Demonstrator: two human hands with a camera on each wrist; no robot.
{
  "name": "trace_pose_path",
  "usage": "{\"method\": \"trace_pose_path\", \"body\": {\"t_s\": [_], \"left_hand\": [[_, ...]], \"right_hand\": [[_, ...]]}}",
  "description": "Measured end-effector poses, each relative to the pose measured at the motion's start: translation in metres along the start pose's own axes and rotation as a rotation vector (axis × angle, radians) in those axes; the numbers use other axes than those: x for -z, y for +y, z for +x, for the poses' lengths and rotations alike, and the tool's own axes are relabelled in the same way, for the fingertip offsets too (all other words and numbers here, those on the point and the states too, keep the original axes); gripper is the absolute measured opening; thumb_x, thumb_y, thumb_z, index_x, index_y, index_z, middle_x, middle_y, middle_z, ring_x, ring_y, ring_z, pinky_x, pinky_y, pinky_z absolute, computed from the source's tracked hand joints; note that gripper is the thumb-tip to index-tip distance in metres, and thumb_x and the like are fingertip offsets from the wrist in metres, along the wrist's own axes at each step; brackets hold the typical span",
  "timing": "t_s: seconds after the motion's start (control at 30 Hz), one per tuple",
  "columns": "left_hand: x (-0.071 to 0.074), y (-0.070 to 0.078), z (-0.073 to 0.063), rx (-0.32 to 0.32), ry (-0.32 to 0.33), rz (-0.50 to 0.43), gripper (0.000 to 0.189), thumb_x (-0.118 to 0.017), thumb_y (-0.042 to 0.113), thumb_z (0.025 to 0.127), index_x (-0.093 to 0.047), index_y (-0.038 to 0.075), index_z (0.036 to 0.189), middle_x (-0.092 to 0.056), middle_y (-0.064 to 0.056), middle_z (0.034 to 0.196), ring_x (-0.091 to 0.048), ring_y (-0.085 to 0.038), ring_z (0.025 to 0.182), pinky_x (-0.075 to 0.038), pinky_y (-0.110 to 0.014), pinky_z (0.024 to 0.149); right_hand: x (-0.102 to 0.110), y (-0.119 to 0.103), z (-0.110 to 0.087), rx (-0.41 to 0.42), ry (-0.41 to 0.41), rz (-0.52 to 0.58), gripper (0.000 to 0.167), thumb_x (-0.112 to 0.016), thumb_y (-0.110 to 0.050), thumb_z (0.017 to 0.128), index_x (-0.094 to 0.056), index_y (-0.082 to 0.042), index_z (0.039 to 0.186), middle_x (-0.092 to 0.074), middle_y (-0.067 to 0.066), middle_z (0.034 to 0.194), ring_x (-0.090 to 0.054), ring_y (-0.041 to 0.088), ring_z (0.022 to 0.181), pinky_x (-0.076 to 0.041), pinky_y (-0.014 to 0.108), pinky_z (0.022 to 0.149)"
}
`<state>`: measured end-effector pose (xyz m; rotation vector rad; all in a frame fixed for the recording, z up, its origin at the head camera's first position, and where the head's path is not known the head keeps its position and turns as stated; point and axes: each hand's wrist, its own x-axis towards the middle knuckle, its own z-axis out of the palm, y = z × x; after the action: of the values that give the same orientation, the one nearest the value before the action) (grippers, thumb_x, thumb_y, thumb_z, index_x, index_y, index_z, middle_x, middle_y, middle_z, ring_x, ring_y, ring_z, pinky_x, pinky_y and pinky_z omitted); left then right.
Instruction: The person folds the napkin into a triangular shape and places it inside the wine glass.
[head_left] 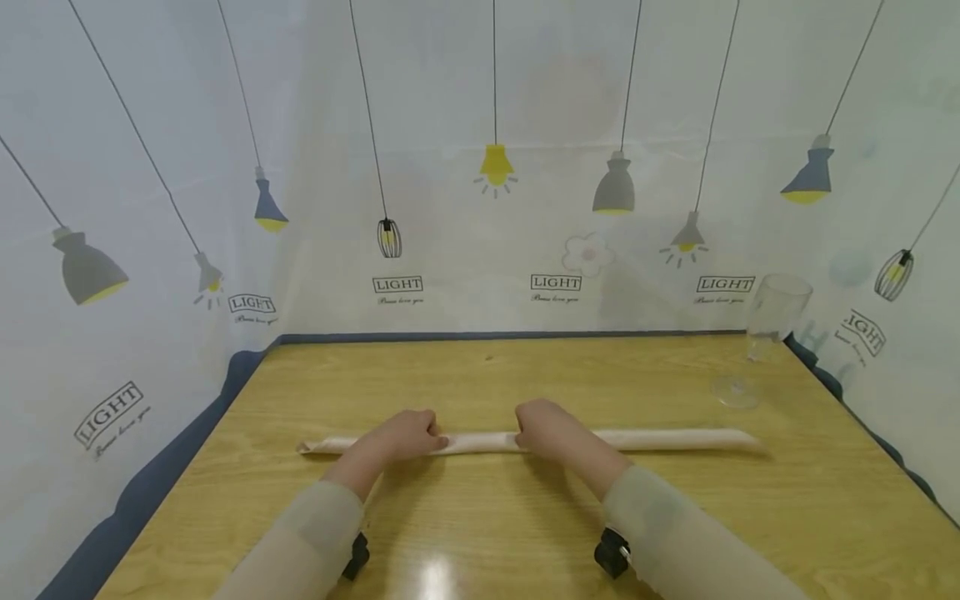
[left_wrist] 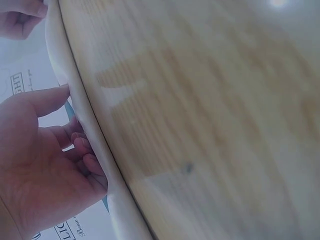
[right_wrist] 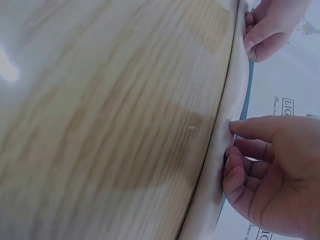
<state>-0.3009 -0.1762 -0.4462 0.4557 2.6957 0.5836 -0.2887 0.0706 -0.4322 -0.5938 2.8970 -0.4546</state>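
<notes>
A long, thin roll of pale cloth (head_left: 483, 442) lies from left to right across the wooden table. Its left end shows a loose fold, and the right end tapers to a point. My left hand (head_left: 408, 435) holds the roll left of its middle, thumb on the near side and fingers curled behind. A short stretch away, my right hand (head_left: 547, 429) grips it in the same way. In the left wrist view the left thumb and fingertips (left_wrist: 82, 145) press at the cloth edge; the right wrist view shows the right thumb (right_wrist: 250, 127) against the roll.
A clear stemmed glass (head_left: 777, 308) stands upright at the table's back right corner. White curtain sheets (head_left: 480, 233) printed with lamps enclose the back and both sides, with a dark blue hem along the table (head_left: 487, 375).
</notes>
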Motion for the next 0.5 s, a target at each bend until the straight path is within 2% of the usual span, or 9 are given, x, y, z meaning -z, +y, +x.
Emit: {"method": "trace_pose_path", "body": {"t_s": [0.13,0.3,0.5], "left_hand": [[0.000,0.002,-0.001,0.007,0.013,0.014,0.025,-0.060,0.032,0.098,-0.052,0.008,0.093,-0.052,-0.005,0.083,-0.044,-0.017,0.068,-0.037,-0.034,0.063],[0.003,0.009,0.001,0.046,0.040,0.018,0.027,-0.064,0.031,0.095,-0.058,0.006,0.102,-0.058,-0.005,0.092,-0.051,-0.019,0.076,-0.044,-0.037,0.068],[0.001,0.020,0.003,0.100,0.102,0.057,0.028,-0.066,0.029,0.091,-0.060,0.003,0.098,-0.059,-0.007,0.087,-0.053,-0.022,0.075,-0.047,-0.039,0.067]], "right_hand": [[0.000,0.001,0.001,-0.001,-0.006,0.009,0.015,-0.068,-0.005,0.088,-0.056,-0.004,0.079,-0.056,0.004,0.071,-0.053,0.019,0.066,-0.048,0.037,0.063],[0.004,0.003,0.002,-0.013,-0.026,0.057,0.016,-0.067,-0.007,0.089,-0.055,-0.005,0.078,-0.055,0.003,0.072,-0.051,0.018,0.066,-0.046,0.035,0.062],[0.002,0.007,0.000,-0.029,-0.037,0.116,0.017,-0.068,-0.009,0.090,-0.055,-0.005,0.079,-0.055,0.003,0.074,-0.050,0.018,0.067,-0.045,0.034,0.062]]}}
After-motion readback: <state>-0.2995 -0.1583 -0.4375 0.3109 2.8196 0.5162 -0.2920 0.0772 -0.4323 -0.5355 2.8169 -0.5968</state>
